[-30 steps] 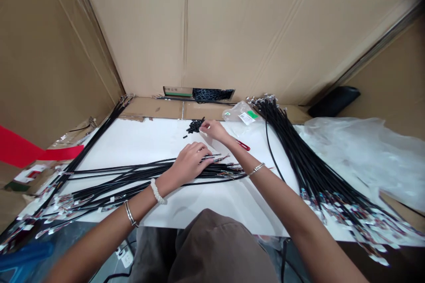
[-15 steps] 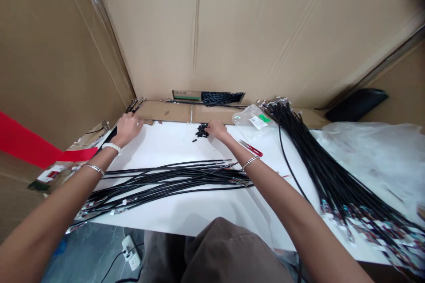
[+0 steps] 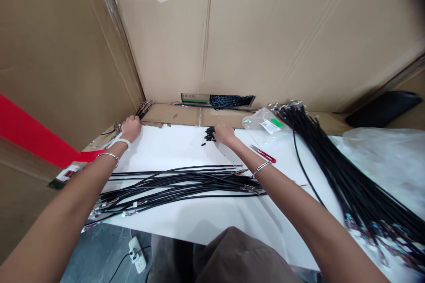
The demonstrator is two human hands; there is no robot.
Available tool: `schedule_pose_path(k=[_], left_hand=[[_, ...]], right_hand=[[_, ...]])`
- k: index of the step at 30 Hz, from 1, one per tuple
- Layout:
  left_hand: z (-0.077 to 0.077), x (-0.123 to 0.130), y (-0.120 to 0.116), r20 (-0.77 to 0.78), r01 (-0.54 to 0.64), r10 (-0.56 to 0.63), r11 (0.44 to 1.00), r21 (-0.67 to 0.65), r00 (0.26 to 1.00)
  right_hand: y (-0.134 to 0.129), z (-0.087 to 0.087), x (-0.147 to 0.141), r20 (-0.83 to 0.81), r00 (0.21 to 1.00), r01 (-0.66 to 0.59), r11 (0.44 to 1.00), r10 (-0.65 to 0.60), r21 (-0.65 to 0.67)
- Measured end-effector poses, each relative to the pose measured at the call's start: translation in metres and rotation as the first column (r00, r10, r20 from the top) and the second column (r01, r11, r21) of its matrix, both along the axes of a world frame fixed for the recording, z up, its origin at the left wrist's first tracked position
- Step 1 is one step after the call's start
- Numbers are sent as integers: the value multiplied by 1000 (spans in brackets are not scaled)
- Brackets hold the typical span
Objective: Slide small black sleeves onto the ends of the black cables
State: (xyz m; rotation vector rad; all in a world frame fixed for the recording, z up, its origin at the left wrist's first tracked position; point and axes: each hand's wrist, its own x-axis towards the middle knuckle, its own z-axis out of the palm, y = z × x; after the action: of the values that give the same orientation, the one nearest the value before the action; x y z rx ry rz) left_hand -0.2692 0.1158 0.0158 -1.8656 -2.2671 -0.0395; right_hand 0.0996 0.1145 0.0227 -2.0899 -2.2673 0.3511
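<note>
At the back left corner of the table, my left hand (image 3: 131,128) is curled over black cables (image 3: 142,109) whose ends stick out beyond the knuckles. My right hand (image 3: 224,134) is at the right side of a small pile of short black pieces (image 3: 210,133), its fingertips drawn together. What is between those fingertips is hidden. One loose black piece (image 3: 203,144) lies just in front of the pile. Nearer to me, a spread of black cables (image 3: 179,182) with stripped, coloured wire ends runs across the white table under my forearms.
Red-handled thread snips (image 3: 265,154) lie right of my right wrist. Behind them sits a clear plastic bag (image 3: 262,124) with a label. A thick bundle of black cables (image 3: 327,163) fills the right side. Cardboard walls (image 3: 259,40) enclose the table, and a red strip (image 3: 40,137) hangs left.
The view has shifted, so the scene sits further right and slightly lower. My left hand has closed more tightly over the cables at the corner. My right hand stays at the pile.
</note>
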Motion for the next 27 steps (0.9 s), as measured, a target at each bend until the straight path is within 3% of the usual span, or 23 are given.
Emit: schedule_pose_path(k=[6, 10, 13, 19, 22, 24, 27], left_hand=[[-6, -3, 6, 13, -69, 69, 997, 16, 998], [-8, -4, 9, -15, -17, 17, 1000, 16, 1000], [-6, -3, 11, 2, 24, -24, 1000, 3, 1000], [18, -1, 18, 133, 3, -5, 1000, 17, 991], [40, 5, 24, 395, -87, 43, 992, 96, 918], [54, 14, 29, 500, -80, -9, 984, 157, 866], [65, 38, 32, 580, 16, -125, 982, 189, 805]], right_hand=[[3, -2, 3, -86, 996, 5, 1000, -4, 12], [1, 0, 23, -265, 964, 7, 1000, -4, 12], [-6, -3, 40, -442, 897, -6, 1000, -1, -14], [-29, -15, 64, -718, 695, 25, 999, -34, -23], [-38, -22, 76, -889, 453, 8, 998, -64, -68], [-44, -26, 84, -948, 307, -6, 996, -87, -94], [-50, -30, 91, -970, 220, -1, 994, -106, -109]])
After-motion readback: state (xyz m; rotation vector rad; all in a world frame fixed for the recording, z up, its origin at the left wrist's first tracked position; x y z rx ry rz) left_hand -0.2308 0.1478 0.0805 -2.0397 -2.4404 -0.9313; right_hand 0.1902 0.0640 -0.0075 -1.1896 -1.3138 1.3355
